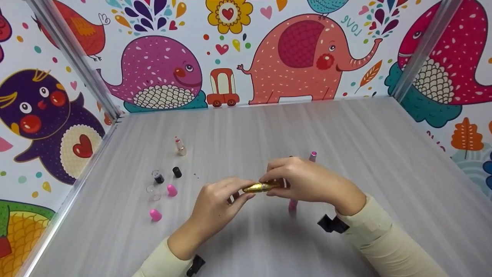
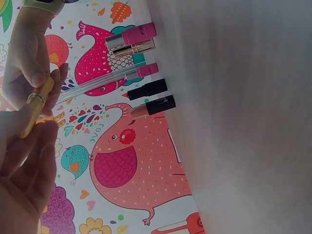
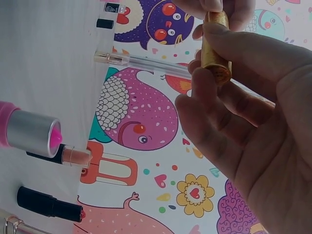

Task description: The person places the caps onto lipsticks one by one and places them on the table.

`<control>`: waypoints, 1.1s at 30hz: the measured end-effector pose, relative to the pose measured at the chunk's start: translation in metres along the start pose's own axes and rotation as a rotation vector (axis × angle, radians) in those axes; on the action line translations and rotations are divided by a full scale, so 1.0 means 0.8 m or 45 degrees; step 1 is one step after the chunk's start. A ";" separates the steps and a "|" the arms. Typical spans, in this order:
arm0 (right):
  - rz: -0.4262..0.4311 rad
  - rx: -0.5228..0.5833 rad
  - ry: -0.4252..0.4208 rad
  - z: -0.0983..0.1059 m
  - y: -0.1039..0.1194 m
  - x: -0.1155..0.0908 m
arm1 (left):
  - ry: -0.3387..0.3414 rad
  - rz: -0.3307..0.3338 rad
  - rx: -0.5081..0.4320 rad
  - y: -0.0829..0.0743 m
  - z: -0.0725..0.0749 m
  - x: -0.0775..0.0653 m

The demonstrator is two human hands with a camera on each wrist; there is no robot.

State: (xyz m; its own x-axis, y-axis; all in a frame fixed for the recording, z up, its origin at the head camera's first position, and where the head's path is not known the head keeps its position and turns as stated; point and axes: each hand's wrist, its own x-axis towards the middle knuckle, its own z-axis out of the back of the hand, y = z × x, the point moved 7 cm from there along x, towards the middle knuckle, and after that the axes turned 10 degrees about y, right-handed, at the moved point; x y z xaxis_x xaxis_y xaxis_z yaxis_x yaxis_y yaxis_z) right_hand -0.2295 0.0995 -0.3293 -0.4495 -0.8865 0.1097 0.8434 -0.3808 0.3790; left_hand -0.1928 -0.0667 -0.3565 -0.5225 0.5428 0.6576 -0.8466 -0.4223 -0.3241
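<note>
Above the table, a closed gold lipstick tube [image 1: 259, 187] is held level between both hands. My left hand [image 1: 221, 202] pinches its left end between thumb and fingers, while the fingers of my right hand [image 1: 307, 179] grip the right end. A silver ring circles the tube's middle in the left wrist view. In the right wrist view, its round gold base [image 3: 222, 74] faces the camera. Behind and below the right hand stand several uncapped lipsticks, among them a pink-tipped one with a silver collar [image 1: 313, 156] and a black one [image 3: 51, 204], partly hidden by that hand in the head view.
At the left of the table are two pink caps [image 1: 172, 190] [image 1: 155, 215], a black cap [image 1: 177, 172], a clear cap with a black base [image 1: 158, 177] and transparent caps [image 1: 154, 193]. A rose-tipped lipstick [image 1: 180, 147] stands farther back. Patterned walls with metal posts [image 1: 426, 50] enclose the table.
</note>
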 end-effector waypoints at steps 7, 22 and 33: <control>0.017 -0.007 0.001 -0.002 0.003 0.000 | 0.006 -0.005 0.011 -0.002 -0.001 -0.001; 0.056 -0.047 -0.012 -0.005 0.008 0.000 | 0.040 0.016 -0.020 -0.004 -0.004 -0.002; 0.082 -0.061 -0.025 -0.008 0.011 0.001 | 0.022 0.021 -0.063 -0.003 -0.005 -0.002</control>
State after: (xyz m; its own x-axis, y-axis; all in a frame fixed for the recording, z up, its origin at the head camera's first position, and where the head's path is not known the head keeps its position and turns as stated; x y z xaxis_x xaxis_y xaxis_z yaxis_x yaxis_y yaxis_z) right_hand -0.2207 0.0935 -0.3318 -0.3994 -0.9043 0.1505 0.8836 -0.3361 0.3259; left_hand -0.1901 -0.0637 -0.3594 -0.5381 0.5485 0.6400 -0.8414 -0.3953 -0.3686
